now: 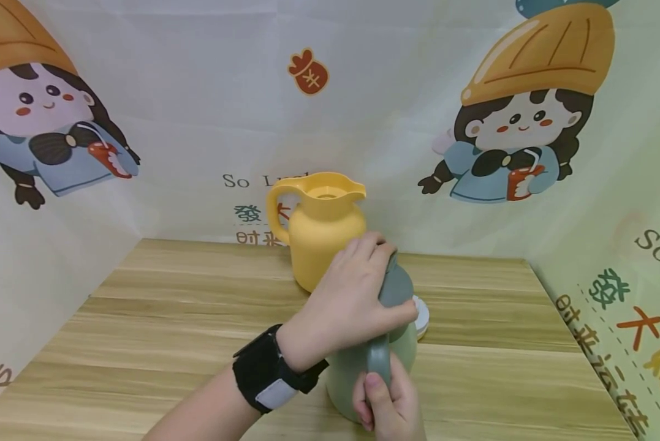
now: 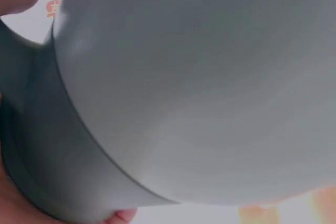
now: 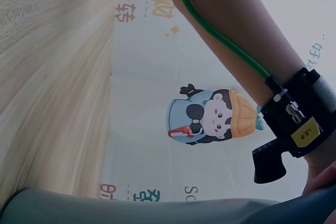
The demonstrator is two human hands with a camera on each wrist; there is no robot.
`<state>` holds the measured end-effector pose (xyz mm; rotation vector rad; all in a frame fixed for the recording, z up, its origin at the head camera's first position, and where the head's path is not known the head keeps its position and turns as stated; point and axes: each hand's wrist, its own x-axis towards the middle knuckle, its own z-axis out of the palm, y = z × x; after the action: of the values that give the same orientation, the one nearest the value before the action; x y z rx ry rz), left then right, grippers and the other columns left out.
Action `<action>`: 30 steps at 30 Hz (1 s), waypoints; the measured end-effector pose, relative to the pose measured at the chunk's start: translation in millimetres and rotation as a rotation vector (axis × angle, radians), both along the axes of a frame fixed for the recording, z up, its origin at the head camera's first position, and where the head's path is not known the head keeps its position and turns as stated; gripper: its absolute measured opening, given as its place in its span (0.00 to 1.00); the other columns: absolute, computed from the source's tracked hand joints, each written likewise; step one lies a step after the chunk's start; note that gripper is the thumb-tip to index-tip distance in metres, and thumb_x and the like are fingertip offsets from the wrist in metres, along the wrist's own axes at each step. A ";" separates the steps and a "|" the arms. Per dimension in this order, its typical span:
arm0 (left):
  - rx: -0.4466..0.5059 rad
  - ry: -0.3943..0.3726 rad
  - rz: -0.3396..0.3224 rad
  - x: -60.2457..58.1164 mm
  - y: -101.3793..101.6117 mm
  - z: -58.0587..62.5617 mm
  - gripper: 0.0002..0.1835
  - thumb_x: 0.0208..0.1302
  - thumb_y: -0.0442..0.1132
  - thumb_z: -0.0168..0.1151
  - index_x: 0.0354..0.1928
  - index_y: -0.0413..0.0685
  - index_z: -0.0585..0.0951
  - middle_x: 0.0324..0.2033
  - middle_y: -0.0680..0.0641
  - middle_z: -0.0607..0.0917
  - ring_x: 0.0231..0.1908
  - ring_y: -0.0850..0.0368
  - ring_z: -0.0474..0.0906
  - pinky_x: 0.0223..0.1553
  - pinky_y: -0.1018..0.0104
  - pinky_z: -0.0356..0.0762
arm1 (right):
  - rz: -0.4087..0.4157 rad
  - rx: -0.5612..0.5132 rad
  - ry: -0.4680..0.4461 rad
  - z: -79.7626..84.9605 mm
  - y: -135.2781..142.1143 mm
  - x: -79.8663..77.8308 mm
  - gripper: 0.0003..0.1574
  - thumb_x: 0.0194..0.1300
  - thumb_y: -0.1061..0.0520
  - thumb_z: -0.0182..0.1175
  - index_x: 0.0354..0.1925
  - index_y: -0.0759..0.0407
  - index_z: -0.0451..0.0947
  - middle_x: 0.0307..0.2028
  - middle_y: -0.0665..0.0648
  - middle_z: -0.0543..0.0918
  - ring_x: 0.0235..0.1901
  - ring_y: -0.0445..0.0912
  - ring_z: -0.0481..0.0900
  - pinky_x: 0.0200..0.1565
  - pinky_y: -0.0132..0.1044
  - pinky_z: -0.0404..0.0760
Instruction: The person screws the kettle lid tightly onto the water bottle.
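A pale printed sheet (image 1: 197,110) hangs around the back and both sides of the space, decorated with cartoon children in orange knit hats. Black lettering on the back reads "So L…" before the yellow jug hides the rest, with 發 and the start of further characters below; the right-hand side shows "SO", 發大财 and 时来运转 in mixed colours. A small red pouch (image 1: 309,73) with a gold mark is printed higher up. Below lies a tabletop (image 1: 197,288) of light wood grain, its streaks running roughly crosswise. Near the person, a grey-green thermos jug (image 1: 343,386) stands upright on it, and behind that a yellow thermos jug (image 1: 324,239) stands close to the back sheet, handle to the left and spout to the right. The left hand (image 1: 346,294) spreads over the top of the grey-green jug, fingers bent over the far side and thumb lying across, gripping the top; the right hand (image 1: 390,404) is curled firmly round its handle. A black strap (image 1: 269,367) circles the left wrist, with a green cable (image 3: 220,35) running from it and a yellow label (image 3: 306,132) whose characters are too small to read surely. Beyond the jug, partly hidden, sits a white disc (image 1: 422,317) with a yellowish lower edge.
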<state>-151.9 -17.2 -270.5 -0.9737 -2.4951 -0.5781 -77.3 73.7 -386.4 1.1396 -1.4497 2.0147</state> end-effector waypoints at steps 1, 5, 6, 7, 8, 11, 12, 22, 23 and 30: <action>-0.002 -0.004 -0.018 -1.5 -1.1 0.0 0.34 0.48 0.57 0.58 0.52 0.41 0.71 0.48 0.49 0.68 0.46 0.56 0.63 0.51 0.61 0.64 | -0.002 0.000 0.001 -0.1 0.1 0.0 0.09 0.69 0.73 0.31 0.31 0.74 0.55 0.10 0.56 0.61 0.07 0.41 0.58 0.07 0.25 0.62; 0.000 -0.023 -0.099 -7.4 -6.2 0.3 0.34 0.46 0.57 0.57 0.54 0.45 0.71 0.51 0.51 0.68 0.47 0.57 0.63 0.50 0.62 0.64 | -0.005 0.000 0.012 0.3 -0.2 -0.2 0.09 0.69 0.73 0.31 0.31 0.74 0.55 0.10 0.56 0.61 0.07 0.40 0.58 0.08 0.25 0.62; 0.002 -0.030 -0.123 -9.0 -7.4 0.2 0.34 0.46 0.56 0.57 0.55 0.46 0.71 0.51 0.52 0.67 0.47 0.58 0.63 0.49 0.63 0.64 | -0.003 0.000 0.016 0.6 -0.2 -0.2 0.09 0.69 0.73 0.31 0.31 0.74 0.55 0.10 0.56 0.61 0.07 0.40 0.59 0.08 0.25 0.62; 0.003 -0.035 -0.145 -10.4 -8.4 0.4 0.34 0.46 0.56 0.57 0.55 0.47 0.70 0.52 0.52 0.67 0.47 0.58 0.63 0.49 0.64 0.64 | -0.002 -0.001 0.019 1.1 -0.3 -0.2 0.09 0.69 0.73 0.31 0.31 0.74 0.55 0.10 0.56 0.61 0.07 0.40 0.59 0.08 0.25 0.62; 0.004 -0.038 -0.169 -12.0 -9.3 0.6 0.33 0.46 0.56 0.56 0.56 0.48 0.70 0.52 0.53 0.67 0.47 0.59 0.63 0.48 0.64 0.64 | 0.000 -0.002 0.022 1.4 -0.2 -0.1 0.09 0.69 0.73 0.31 0.31 0.74 0.55 0.10 0.56 0.61 0.07 0.40 0.58 0.08 0.25 0.62; 0.004 -0.041 -0.238 -16.9 -11.2 1.0 0.33 0.47 0.55 0.56 0.57 0.50 0.70 0.52 0.54 0.66 0.47 0.60 0.63 0.48 0.67 0.64 | 0.004 -0.002 0.026 2.4 0.2 0.0 0.09 0.69 0.73 0.31 0.31 0.74 0.55 0.10 0.56 0.61 0.07 0.41 0.58 0.08 0.25 0.62; 0.005 -0.040 -0.260 -18.3 -11.8 1.5 0.33 0.47 0.55 0.57 0.56 0.49 0.70 0.53 0.54 0.66 0.47 0.61 0.63 0.48 0.67 0.64 | 0.005 0.000 0.027 2.7 0.3 -0.1 0.09 0.69 0.73 0.31 0.31 0.74 0.55 0.10 0.56 0.61 0.07 0.41 0.58 0.08 0.25 0.62; 0.019 -0.038 -0.440 -33.2 -15.4 2.3 0.31 0.44 0.52 0.59 0.54 0.50 0.72 0.52 0.57 0.67 0.50 0.66 0.61 0.48 0.72 0.64 | 0.000 0.004 0.035 3.9 0.4 -0.8 0.09 0.69 0.73 0.30 0.31 0.75 0.54 0.10 0.57 0.61 0.06 0.43 0.58 0.08 0.25 0.61; 0.023 -0.037 -0.465 -34.7 -15.7 2.0 0.31 0.45 0.52 0.60 0.54 0.50 0.72 0.52 0.57 0.67 0.50 0.66 0.61 0.48 0.71 0.64 | -0.002 0.002 0.034 3.4 0.5 -0.8 0.09 0.69 0.73 0.31 0.31 0.75 0.55 0.10 0.57 0.61 0.07 0.42 0.58 0.08 0.25 0.61; 0.032 -0.061 -0.584 -42.5 -17.3 -0.9 0.32 0.46 0.51 0.60 0.56 0.49 0.71 0.54 0.54 0.67 0.51 0.64 0.61 0.49 0.71 0.64 | -0.006 0.003 0.019 0.0 1.0 -0.9 0.09 0.69 0.72 0.31 0.31 0.74 0.55 0.11 0.56 0.61 0.07 0.40 0.59 0.07 0.25 0.61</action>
<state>-194.3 -34.6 -271.4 -1.7069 -2.2236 -0.8225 -78.2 74.7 -386.4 1.1514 -1.4458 1.9922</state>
